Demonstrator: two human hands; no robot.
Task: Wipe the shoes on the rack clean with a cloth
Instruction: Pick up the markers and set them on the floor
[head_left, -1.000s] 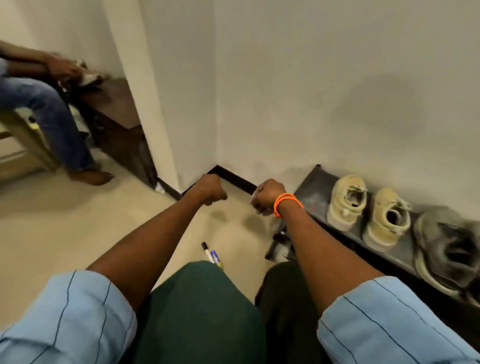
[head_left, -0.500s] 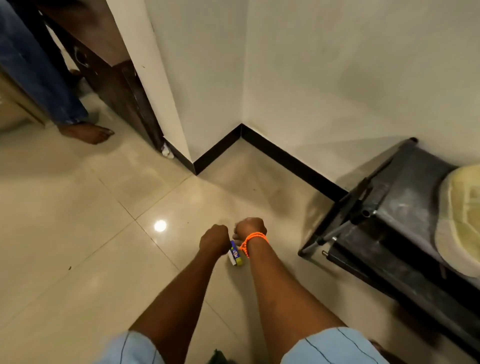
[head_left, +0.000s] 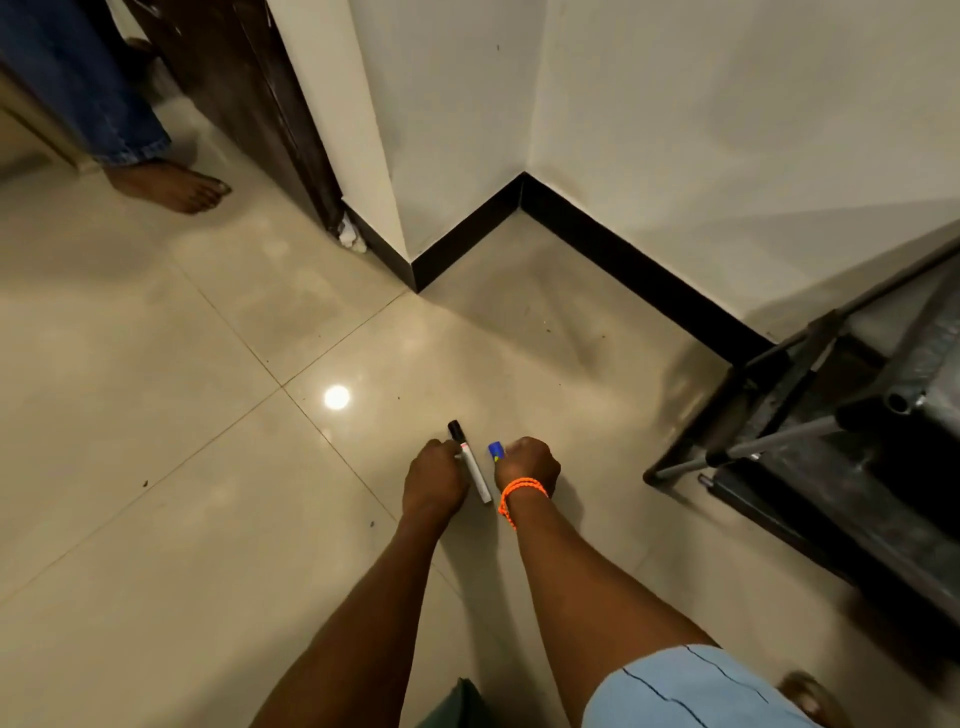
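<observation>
There's just the one view, worn on the person's head, wide-angle, tipped steeply down and forward at the tiled floor (head_left: 156, 519). It sits high above the floor, with both forearms reaching away from the bottom edge to the left hand (head_left: 434, 480) and right hand (head_left: 527, 465) low in the middle. Ahead it faces a wall corner (head_left: 522, 176) with its black skirting. The end of the rack (head_left: 810, 415) cuts in at the right edge, and someone else's bare foot (head_left: 171, 184) shows top left
</observation>
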